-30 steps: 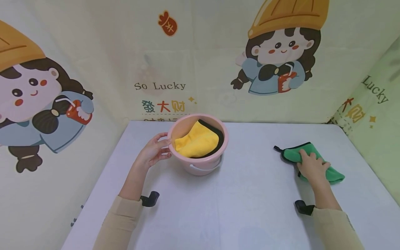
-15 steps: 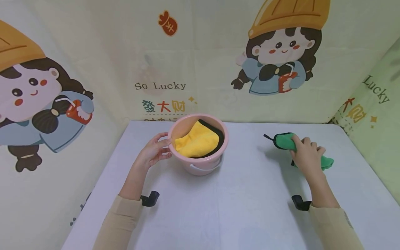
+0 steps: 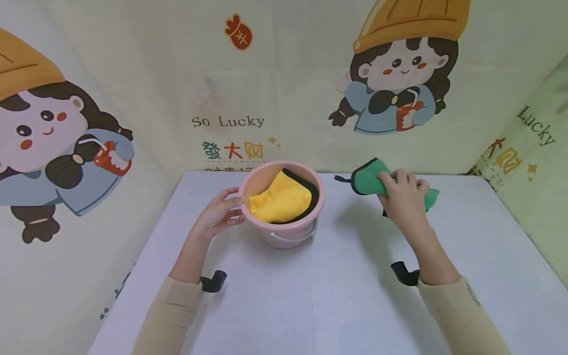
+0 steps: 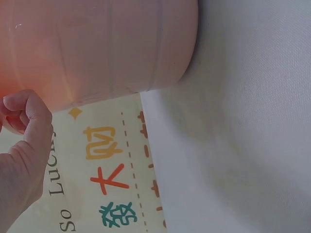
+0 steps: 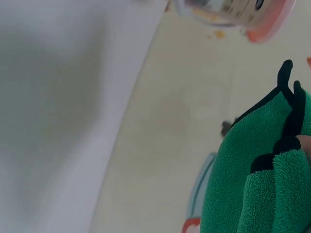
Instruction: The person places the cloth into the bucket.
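A pink bucket [image 3: 266, 236] with a pale handle stands near the back of the table. Inside it lies a yellow cloth [image 3: 279, 199] with a black border. My left hand [image 3: 217, 214] holds the bucket's left rim; in the left wrist view its curled fingers [image 4: 31, 111] meet the bucket's wall [image 4: 107, 48]. To the bucket's right, my right hand [image 3: 405, 197] grips a bunched green towel [image 3: 368, 178] with black edging and a hanging loop, raised above the table. Up close, the right wrist view shows the folded green towel [image 5: 243, 150], which covers most of that hand.
The white table [image 3: 284, 305] has its back edge against a cream curtain [image 3: 301, 88] printed with cartoon figures and lettering. Black wrist mounts [image 3: 215, 281] are strapped at both sleeves. The bucket's rim [image 5: 272, 24] shows at the top of the right wrist view.
My right hand has lifted the green towel off the table and carried it left toward the bucket. The left hand and the bucket have stayed in place.
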`<state>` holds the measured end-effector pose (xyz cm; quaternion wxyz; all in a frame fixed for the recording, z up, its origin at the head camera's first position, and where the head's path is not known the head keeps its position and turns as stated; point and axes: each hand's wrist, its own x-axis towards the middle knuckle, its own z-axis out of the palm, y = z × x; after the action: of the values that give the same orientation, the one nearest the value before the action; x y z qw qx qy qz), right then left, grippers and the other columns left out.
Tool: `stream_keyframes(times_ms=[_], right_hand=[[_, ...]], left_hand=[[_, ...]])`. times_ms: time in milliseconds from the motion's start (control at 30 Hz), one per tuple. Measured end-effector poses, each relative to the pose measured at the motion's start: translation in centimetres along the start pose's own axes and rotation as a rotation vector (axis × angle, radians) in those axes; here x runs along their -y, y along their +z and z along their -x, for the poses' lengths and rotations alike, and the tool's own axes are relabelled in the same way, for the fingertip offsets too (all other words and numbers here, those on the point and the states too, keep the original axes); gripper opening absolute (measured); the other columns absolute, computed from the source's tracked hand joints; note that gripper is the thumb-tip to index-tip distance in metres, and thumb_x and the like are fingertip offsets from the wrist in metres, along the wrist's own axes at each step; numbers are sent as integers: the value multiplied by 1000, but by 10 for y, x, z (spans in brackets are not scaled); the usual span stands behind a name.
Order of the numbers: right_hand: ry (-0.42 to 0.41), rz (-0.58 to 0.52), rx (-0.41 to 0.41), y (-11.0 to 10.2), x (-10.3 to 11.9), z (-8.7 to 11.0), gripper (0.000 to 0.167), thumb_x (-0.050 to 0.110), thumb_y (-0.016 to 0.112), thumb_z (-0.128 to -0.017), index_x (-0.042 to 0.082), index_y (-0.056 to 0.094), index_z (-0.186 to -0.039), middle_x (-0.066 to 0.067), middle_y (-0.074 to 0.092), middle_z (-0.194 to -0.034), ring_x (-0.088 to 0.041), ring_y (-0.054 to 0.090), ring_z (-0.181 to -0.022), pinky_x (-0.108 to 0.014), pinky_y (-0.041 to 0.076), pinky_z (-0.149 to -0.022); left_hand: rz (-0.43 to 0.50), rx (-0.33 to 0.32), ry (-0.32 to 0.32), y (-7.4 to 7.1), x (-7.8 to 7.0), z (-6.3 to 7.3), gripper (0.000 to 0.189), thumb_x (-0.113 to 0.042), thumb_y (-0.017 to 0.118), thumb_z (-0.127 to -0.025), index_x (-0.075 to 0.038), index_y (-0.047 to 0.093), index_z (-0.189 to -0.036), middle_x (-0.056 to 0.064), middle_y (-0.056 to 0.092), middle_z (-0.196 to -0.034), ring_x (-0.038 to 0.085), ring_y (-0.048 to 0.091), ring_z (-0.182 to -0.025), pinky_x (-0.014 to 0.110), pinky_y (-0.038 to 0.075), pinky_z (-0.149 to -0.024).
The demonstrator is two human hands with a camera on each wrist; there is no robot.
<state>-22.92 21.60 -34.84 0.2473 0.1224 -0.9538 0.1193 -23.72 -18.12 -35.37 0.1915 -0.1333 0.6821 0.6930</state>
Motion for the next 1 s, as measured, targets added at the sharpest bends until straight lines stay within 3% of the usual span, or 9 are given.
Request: stream_keyframes(times_ms=[367,667,833,1000], right_hand=[[-180,-23,-37,2,57,-27,36,12,72,-78,12,53,-109,-18,46,-96,-38,43,-90,-57,29,-79],[-283,-15,10,10,91,-49,37,15,70,-80,16,52,-112,-14,44,-97,-32,39,-90,-51,28,-80],[-349,15,20,21,106,-58,26,15,64,-85,18,52,-108,-13,45,-96,-31,40,-88,-49,28,-78],[-393,58,75,31,122,-66,25,17,62,-87,21,53,-110,-13,48,-103,-32,43,-95,-50,31,-83]], left_hand=[[-1,3,-2,2,-1,1,55,-22,54,-92,-17,28,-139,7,45,-114,17,56,-84,28,53,-76],[11,6,-13,3,-2,0,54,-23,54,-92,-17,28,-138,7,45,-113,16,56,-82,30,52,-80],[11,-1,-30,3,-2,-2,57,-26,57,-90,-19,28,-139,8,44,-118,17,56,-85,35,47,-88],[1,-2,-15,1,-1,-3,59,-27,59,-89,-18,28,-139,11,40,-127,20,55,-89,33,49,-85]])
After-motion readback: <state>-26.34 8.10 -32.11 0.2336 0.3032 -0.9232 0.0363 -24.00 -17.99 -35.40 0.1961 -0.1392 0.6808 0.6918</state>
